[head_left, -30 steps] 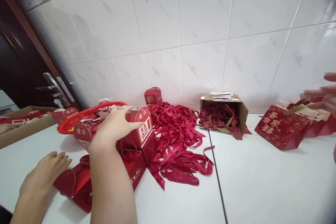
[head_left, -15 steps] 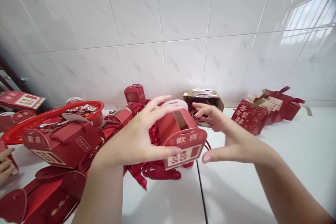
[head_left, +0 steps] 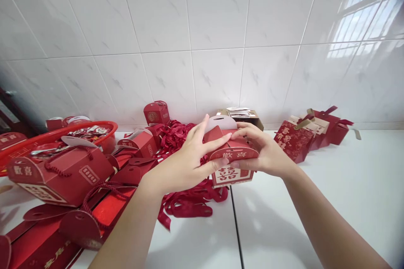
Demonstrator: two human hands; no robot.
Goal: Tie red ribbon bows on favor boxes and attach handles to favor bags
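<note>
Between my two hands is a red cardboard gift box [head_left: 232,175] with a white label and rounded, slotted end flaps. My left hand [head_left: 198,151] grips its left side, thumb on the front flap and fingers over the top. My right hand [head_left: 260,147] holds the right side the same way, fingertips meeting near the top panels. The box's far flap [head_left: 222,122] stands up, pale side showing. Red ribbons [head_left: 192,206] lie in a heap behind and left of the box, partly hidden by my left hand and arm.
Several red gift boxes [head_left: 63,174] with cord handles crowd the left side. Behind them sits a red plastic basin [head_left: 109,134] of small packets. An open brown carton [head_left: 257,122] stands at the wall. Red gift bags [head_left: 293,141] with ribbons stand right on the white table [head_left: 347,185].
Both hands have come together and closed on the gift box, my right hand moving in from beside it. The box's top, formerly gaping, is now pressed more closed. The view has shifted slightly.
</note>
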